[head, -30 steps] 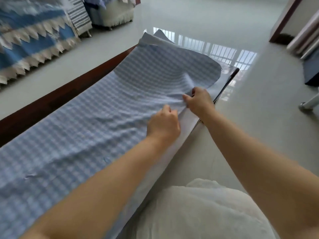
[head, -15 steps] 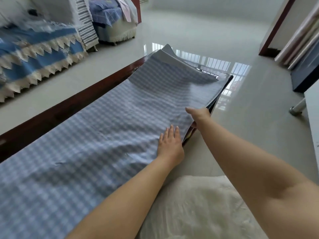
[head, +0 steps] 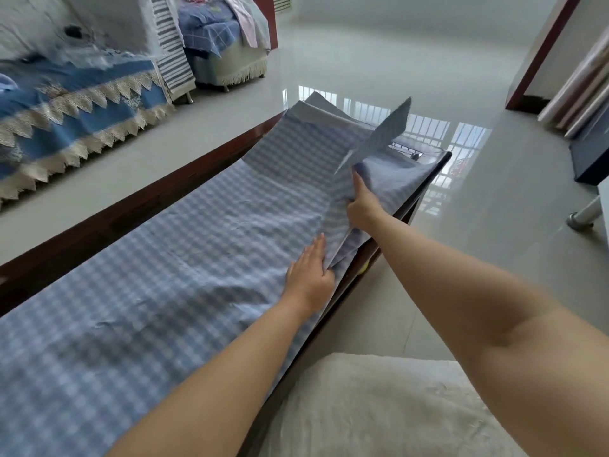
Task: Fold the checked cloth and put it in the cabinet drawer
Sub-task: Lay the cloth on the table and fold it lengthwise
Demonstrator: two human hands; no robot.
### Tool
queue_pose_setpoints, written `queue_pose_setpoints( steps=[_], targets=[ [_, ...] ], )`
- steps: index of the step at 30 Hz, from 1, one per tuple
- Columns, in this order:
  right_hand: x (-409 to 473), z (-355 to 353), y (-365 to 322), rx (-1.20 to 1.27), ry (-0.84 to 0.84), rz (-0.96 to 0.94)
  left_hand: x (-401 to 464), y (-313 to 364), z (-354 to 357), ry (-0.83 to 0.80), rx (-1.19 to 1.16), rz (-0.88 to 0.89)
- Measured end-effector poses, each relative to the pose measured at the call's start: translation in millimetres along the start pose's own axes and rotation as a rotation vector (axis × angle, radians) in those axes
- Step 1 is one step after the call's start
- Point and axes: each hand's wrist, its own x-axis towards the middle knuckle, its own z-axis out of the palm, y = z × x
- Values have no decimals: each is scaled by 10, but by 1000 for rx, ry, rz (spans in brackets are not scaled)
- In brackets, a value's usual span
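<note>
The checked cloth (head: 171,268), pale blue and white, lies spread along a long dark wooden table (head: 138,206) with a glass end. My right hand (head: 361,207) is shut on the cloth's near edge and holds a flap up, its corner pointing upward. My left hand (head: 309,278) lies on the cloth just below that, fingers together, pinching the fold where the lifted flap starts. No cabinet drawer is in view.
A sofa with a blue lace-edged cover (head: 66,120) stands at the left across a strip of glossy floor. A second covered seat (head: 217,44) is at the back. A dark low unit (head: 590,159) and a white leg (head: 586,216) stand at the right. White fabric (head: 379,410) covers my lap.
My right hand has taken hold of the cloth's near edge and lifted a flap up off the table. My left hand has stayed by the edge, shifting slightly onto the fold.
</note>
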Motion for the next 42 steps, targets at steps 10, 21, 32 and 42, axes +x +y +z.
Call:
queue_pose_setpoints(
  steps=[10,21,32,42],
  targets=[
    [52,-150,238,-20,417,51,160,-25,-452,215,-644,-361],
    [-572,364,304,513,131,452,-536,-217,-242,-65,333,-61],
    [-1147,746,209,212,-84,421,-1347,-402,-86,-3,630,-258],
    [-1751,877,124,332,-212,433,-1702,-521,-642,-216,710,-251]
  ],
)
